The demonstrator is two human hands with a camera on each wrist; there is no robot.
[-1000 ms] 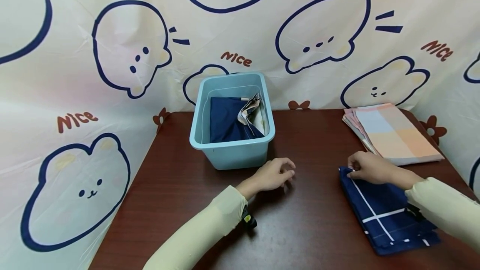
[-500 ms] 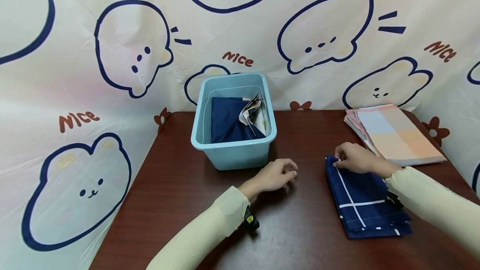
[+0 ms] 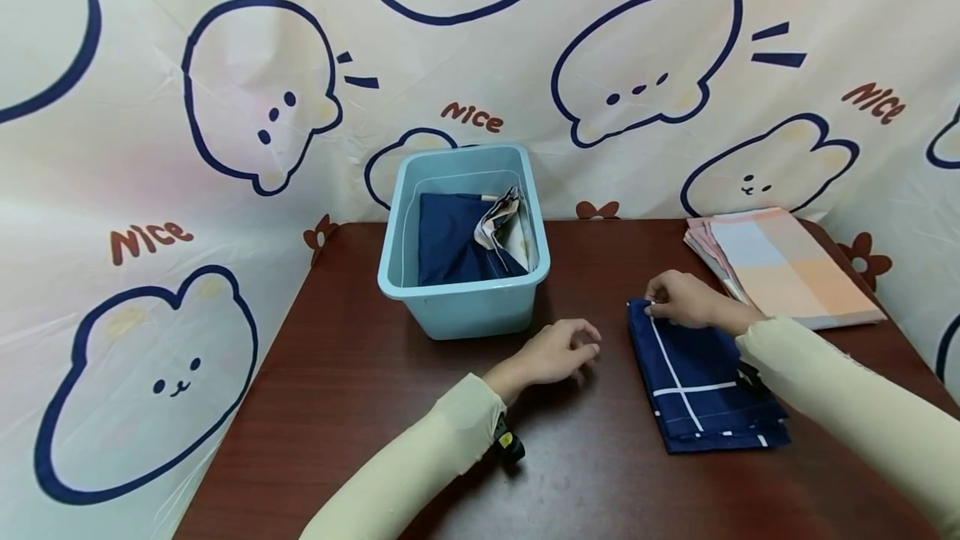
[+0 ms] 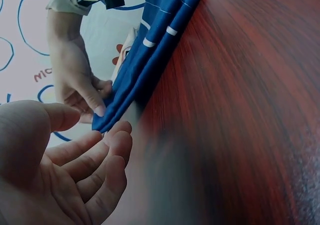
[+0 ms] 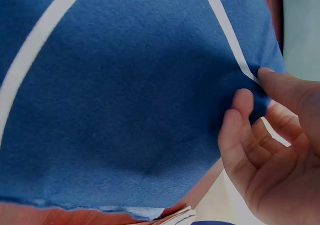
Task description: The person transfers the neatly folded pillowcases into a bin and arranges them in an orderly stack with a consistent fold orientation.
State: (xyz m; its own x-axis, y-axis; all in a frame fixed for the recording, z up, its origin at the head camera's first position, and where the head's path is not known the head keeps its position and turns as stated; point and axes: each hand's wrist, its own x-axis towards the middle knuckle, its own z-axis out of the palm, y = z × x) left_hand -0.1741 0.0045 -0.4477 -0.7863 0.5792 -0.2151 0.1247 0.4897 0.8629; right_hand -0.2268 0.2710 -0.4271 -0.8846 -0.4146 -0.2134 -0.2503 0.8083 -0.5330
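Note:
A folded navy cloth with white stripes (image 3: 690, 382) lies at the right of the table. My right hand (image 3: 684, 298) pinches its far left corner between thumb and fingers, and in the right wrist view the thumb (image 5: 282, 87) presses on top of the fabric. My left hand (image 3: 558, 350) rests low over the table in front of the tub, fingers loosely curled around nothing. In the left wrist view, the left palm (image 4: 60, 170) faces the layered folds of the navy cloth (image 4: 150, 50), a short way from the pinched corner.
A light blue plastic tub (image 3: 480, 307) stands at the back middle, holding a folded navy cloth (image 3: 453, 240) with a patterned cream part. At the back right lies a folded pastel checked cloth (image 3: 795, 265). A printed cartoon curtain (image 3: 450, 48) hangs behind the brown table (image 3: 337, 373).
My right hand has drawn the navy striped cloth left and slightly away across the table, closer to the left hand. The left hand has barely shifted.

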